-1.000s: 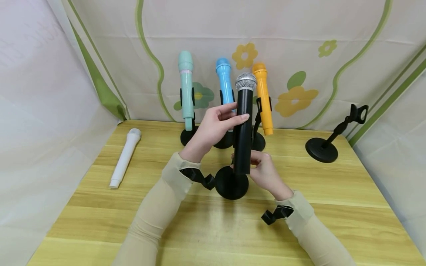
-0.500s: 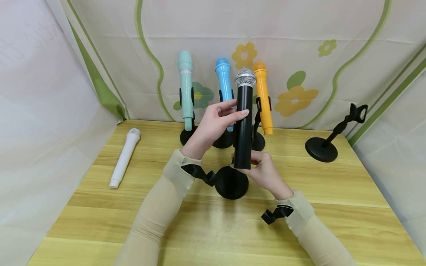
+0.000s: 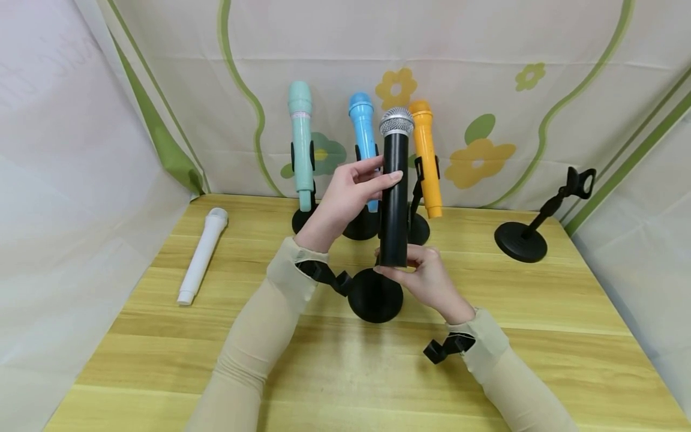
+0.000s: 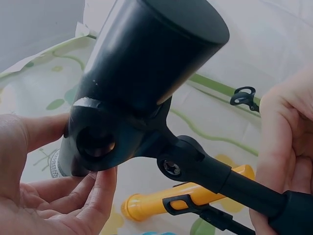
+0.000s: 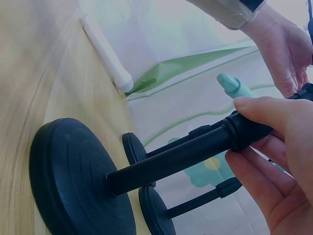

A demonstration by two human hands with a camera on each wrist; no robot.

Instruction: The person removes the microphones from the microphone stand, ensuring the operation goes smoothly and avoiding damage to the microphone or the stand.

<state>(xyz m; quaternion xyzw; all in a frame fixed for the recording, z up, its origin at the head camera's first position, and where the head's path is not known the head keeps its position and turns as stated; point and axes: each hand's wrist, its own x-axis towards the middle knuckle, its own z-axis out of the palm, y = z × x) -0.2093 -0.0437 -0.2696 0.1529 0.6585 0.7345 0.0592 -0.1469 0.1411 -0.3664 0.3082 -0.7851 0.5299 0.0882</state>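
Observation:
A black microphone (image 3: 394, 204) with a silver mesh head stands nearly upright at the middle of the head view. My left hand (image 3: 348, 195) pinches its upper body between thumb and fingers. In the left wrist view, a clip (image 4: 98, 142) of a black desk stand wraps round the microphone's body. My right hand (image 3: 432, 282) grips the pole (image 5: 171, 159) of that stand near its collar, behind the microphone's lower end. The stand's round base (image 3: 375, 300) rests on the table.
Behind my hands, a mint microphone (image 3: 302, 144), a blue microphone (image 3: 363, 126) and an orange microphone (image 3: 426, 156) sit in stands. A white microphone (image 3: 202, 258) lies at the left of the table (image 3: 345, 372). Another stand (image 3: 520, 242), its clip bare, is at the right.
The black microphone has shifted upward in the head view together with my left hand, its lower end rising along the stand. My right hand and the stand's base have stayed put.

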